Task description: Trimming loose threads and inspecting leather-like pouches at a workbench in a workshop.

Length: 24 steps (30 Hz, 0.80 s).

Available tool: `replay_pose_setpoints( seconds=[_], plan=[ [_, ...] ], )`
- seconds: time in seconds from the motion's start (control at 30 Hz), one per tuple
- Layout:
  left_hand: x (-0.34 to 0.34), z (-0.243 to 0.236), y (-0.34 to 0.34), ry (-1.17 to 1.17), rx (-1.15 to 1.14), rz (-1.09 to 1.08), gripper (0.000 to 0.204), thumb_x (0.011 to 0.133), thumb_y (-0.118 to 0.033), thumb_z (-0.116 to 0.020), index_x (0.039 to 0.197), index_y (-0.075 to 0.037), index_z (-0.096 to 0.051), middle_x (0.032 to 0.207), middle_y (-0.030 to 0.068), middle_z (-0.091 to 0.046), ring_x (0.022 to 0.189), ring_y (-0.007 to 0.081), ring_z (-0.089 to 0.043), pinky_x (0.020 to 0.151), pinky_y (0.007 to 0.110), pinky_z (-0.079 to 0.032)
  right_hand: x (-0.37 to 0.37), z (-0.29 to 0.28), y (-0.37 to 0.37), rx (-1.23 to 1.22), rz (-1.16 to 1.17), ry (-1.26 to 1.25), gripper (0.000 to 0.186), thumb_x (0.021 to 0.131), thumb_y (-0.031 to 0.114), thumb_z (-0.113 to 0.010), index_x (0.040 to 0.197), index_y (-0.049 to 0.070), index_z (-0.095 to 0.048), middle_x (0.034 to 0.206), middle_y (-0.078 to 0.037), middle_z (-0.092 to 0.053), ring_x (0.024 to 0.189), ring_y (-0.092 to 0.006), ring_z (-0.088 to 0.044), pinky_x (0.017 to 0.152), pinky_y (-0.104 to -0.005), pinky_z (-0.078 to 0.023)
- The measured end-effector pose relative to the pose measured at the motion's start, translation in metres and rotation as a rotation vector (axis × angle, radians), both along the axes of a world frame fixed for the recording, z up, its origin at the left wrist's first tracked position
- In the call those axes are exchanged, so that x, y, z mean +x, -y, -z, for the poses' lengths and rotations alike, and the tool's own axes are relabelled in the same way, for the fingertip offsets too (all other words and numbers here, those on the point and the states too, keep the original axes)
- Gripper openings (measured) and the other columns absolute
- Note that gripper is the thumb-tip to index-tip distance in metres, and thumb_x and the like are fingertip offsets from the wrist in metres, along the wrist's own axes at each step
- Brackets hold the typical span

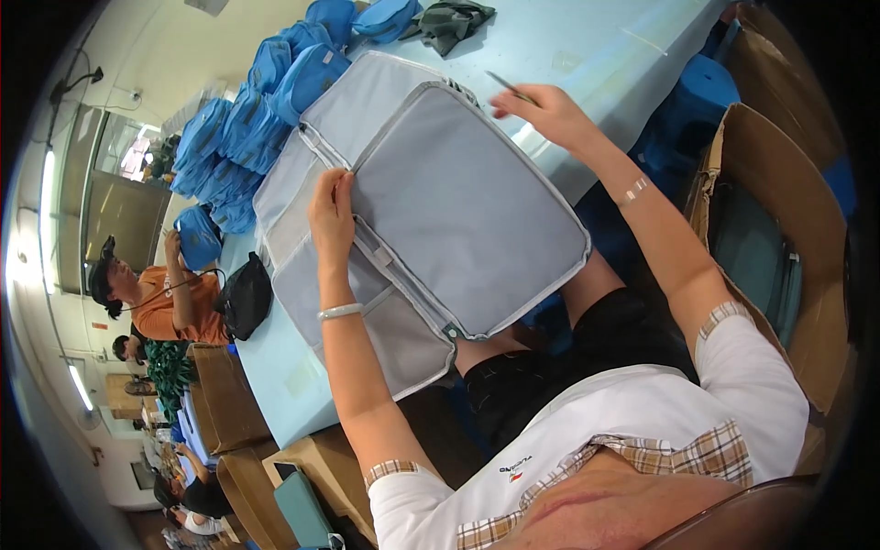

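A large grey fabric bag (477,202) lies spread open across my lap and the table edge, with pale bound seams and a zipper strip along its fold. My left hand (332,215) is closed on the bag's edging near that fold, thumb and fingers pinched together. Above the bag's far right side, my right hand (550,115) is closed around a slim pointed metal tool (513,89). The tool's tip points away to the left, apart from the fabric. My fingers hide most of its handle, so its exact kind is unclear.
Blue pouches (234,128) are heaped on the light blue table (596,55), near a dark cloth bundle (451,23). Cardboard boxes (779,229) stand at my right, beside a blue stool (706,87). Across the table, a person in orange (160,302) handles a blue pouch.
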<state>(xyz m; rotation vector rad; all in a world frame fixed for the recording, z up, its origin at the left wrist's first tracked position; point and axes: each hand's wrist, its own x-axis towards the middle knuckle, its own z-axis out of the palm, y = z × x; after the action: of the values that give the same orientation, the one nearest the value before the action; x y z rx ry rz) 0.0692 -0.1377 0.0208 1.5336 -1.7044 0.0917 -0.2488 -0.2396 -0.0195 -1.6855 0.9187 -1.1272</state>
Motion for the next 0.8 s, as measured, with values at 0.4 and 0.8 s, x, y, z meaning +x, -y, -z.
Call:
replay_pose_setpoints(
  seconds=[0.4, 0.8],
  plan=[
    [0.015, -0.019, -0.008, -0.103, 0.015, 0.125, 0.017, 0.082, -0.011, -0.067, 0.095, -0.002, -0.060, 0.079, 0.0034, -0.062, 0.071, 0.0099, -0.056, 0.069, 0.023, -0.045, 0.055, -0.064, 0.045, 0.198, -0.467, 0.013, 0.024, 0.075, 0.032, -0.072, 0.086, 0.017, -0.058, 0.071, 0.010, -0.044, 0.058, 0.0001, -0.034, 0.047, -0.0188, -0.019],
    [0.035, -0.051, -0.009, -0.239, 0.655, 0.126, 0.028, 0.076, -0.017, -0.075, 0.096, -0.003, -0.062, 0.076, -0.0020, -0.059, 0.071, 0.0042, -0.052, 0.064, 0.020, -0.041, 0.059, -0.066, 0.054, -0.607, -0.131, -0.465, 0.019, 0.076, 0.020, -0.066, 0.082, 0.009, -0.052, 0.066, 0.001, -0.044, 0.063, -0.0105, -0.042, 0.061, -0.0250, -0.036]
  ],
)
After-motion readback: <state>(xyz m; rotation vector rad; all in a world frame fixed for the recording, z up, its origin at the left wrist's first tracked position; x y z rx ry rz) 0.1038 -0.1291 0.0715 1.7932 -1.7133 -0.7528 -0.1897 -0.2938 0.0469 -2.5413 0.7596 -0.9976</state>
